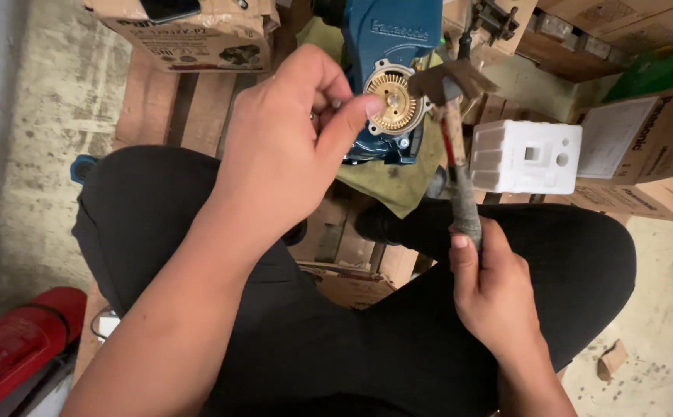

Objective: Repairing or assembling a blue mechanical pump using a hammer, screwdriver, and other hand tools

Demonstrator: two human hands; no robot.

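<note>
Looking straight down over a seated person's lap, black trousers filling the lower half of the view. The left hand [282, 147] is up near centre, its fingers [352, 116] curled in with the thumb tip pressed against the brass impeller [393, 100], a ribbed golden disc. That impeller sits in the face of the blue pump [386, 46] at about 12 o'clock, and the pump rests on an olive-green cloth [398, 181] spread over wooden planks [197, 108].

The right hand [495, 289], down at 4 o'clock, has its fingers wrapped tight around the taped handle of a hammer [456, 139]. The shaft runs up toward 1 o'clock, and the dark rusty head hangs just right of the impeller, very near its rim; whether it touches, I cannot tell.

Just right of the hammer shaft, at 2 o'clock, a white foam block [525, 154] with square and round cut-outs. Behind it, cardboard boxes [645, 154] stacked along the right edge. Another carton [197, 35] at 11 o'clock. Down at 8 o'clock, a red plastic thing [16, 344] on the concrete floor [43, 154].
</note>
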